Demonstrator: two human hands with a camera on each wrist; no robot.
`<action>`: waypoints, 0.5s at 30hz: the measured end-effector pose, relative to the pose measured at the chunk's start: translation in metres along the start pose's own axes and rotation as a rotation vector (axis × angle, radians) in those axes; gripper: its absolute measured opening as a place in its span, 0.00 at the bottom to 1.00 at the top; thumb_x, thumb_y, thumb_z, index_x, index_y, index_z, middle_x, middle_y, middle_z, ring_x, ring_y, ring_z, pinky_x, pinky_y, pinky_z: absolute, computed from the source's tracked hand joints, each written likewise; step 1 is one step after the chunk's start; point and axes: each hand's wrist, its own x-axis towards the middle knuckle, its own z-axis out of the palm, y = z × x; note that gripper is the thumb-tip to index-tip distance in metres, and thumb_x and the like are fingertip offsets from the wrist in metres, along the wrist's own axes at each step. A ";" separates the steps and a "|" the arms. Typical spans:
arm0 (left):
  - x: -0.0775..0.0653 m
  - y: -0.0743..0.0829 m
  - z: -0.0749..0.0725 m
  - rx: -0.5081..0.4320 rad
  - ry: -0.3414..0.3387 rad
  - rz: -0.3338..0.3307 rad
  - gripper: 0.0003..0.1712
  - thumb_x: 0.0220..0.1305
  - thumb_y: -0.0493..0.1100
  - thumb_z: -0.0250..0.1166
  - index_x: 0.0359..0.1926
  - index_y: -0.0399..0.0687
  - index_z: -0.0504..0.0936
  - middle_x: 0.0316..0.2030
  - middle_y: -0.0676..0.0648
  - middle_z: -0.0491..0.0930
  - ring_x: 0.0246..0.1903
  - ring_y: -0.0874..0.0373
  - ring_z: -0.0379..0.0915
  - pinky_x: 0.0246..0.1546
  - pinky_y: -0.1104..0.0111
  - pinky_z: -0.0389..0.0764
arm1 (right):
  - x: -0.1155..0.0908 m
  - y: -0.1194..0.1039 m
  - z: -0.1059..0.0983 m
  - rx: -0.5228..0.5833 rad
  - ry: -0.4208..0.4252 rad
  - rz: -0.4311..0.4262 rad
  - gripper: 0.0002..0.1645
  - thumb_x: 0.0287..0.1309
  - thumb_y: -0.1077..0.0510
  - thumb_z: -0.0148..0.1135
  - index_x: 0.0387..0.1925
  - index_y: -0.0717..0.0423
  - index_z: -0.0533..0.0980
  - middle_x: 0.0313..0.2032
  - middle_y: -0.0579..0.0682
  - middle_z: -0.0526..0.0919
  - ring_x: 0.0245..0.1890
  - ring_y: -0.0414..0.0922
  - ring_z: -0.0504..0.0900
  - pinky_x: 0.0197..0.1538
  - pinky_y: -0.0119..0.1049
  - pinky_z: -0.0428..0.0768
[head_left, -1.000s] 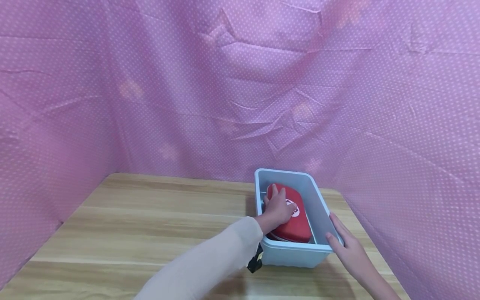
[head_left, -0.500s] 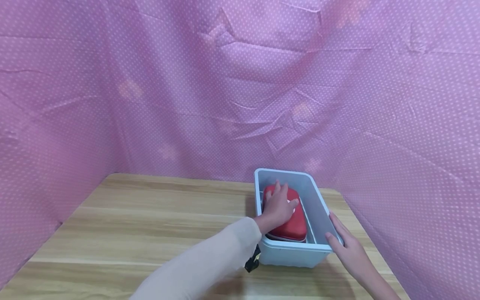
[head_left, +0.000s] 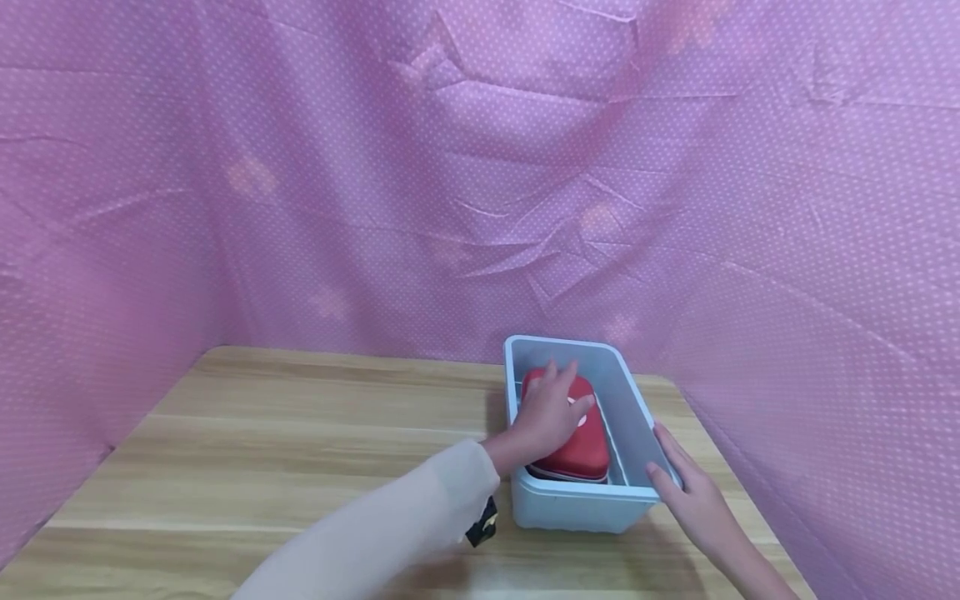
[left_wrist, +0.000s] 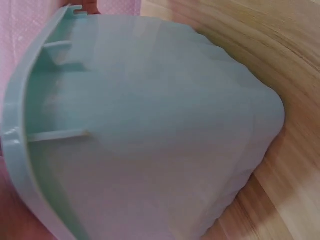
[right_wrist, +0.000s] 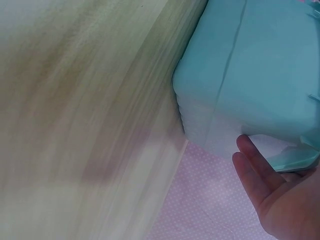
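Note:
A light blue plastic storage bin [head_left: 577,510] stands on the wooden table in the head view. Inside it lies a red zippered case [head_left: 583,457] with a white emblem on top, partly covered by my left hand [head_left: 546,414]. That hand is over the case with its fingers extended and spread, slightly blurred; whether it touches the case I cannot tell. My right hand [head_left: 697,497] holds the bin's near right corner, thumb over the rim and fingers outside. In the right wrist view, fingers of the right hand [right_wrist: 290,200] lie along the bin's outer wall [right_wrist: 270,65].
The wooden table [head_left: 315,450] stretches to the left of the bin. Pink dotted cloth [head_left: 420,208] hangs behind and on both sides. A black device [head_left: 482,523] is attached beneath the left sleeve [head_left: 390,525].
The red case has shifted slightly left in the bin. My left hand has drawn back a little towards me and left, its fingers more spread. The right hand keeps its hold on the bin.

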 end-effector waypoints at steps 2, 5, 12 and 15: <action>-0.003 0.000 -0.002 0.000 -0.006 0.021 0.38 0.67 0.59 0.56 0.74 0.69 0.52 0.74 0.50 0.51 0.70 0.48 0.50 0.59 0.49 0.70 | 0.000 0.000 0.000 -0.001 0.002 -0.003 0.37 0.71 0.44 0.46 0.75 0.42 0.46 0.73 0.58 0.49 0.68 0.65 0.56 0.59 0.63 0.65; -0.008 -0.001 -0.006 -0.007 -0.004 0.050 0.37 0.67 0.59 0.55 0.73 0.69 0.53 0.73 0.49 0.53 0.70 0.49 0.52 0.60 0.49 0.69 | 0.000 0.001 0.000 -0.010 0.008 -0.009 0.38 0.70 0.44 0.47 0.75 0.43 0.47 0.73 0.57 0.50 0.68 0.64 0.56 0.60 0.62 0.64; -0.021 -0.015 -0.016 -0.016 0.057 0.136 0.33 0.67 0.57 0.57 0.71 0.70 0.59 0.71 0.47 0.58 0.68 0.46 0.56 0.58 0.48 0.71 | 0.001 0.005 0.001 -0.011 0.010 -0.017 0.38 0.70 0.45 0.48 0.75 0.46 0.47 0.73 0.58 0.51 0.69 0.63 0.56 0.61 0.63 0.63; -0.027 -0.024 -0.024 -0.070 0.075 0.143 0.33 0.67 0.58 0.57 0.71 0.70 0.59 0.71 0.48 0.57 0.68 0.47 0.55 0.57 0.49 0.72 | 0.001 0.005 0.000 0.002 0.007 -0.018 0.38 0.70 0.45 0.47 0.75 0.46 0.47 0.73 0.58 0.50 0.69 0.64 0.56 0.61 0.64 0.63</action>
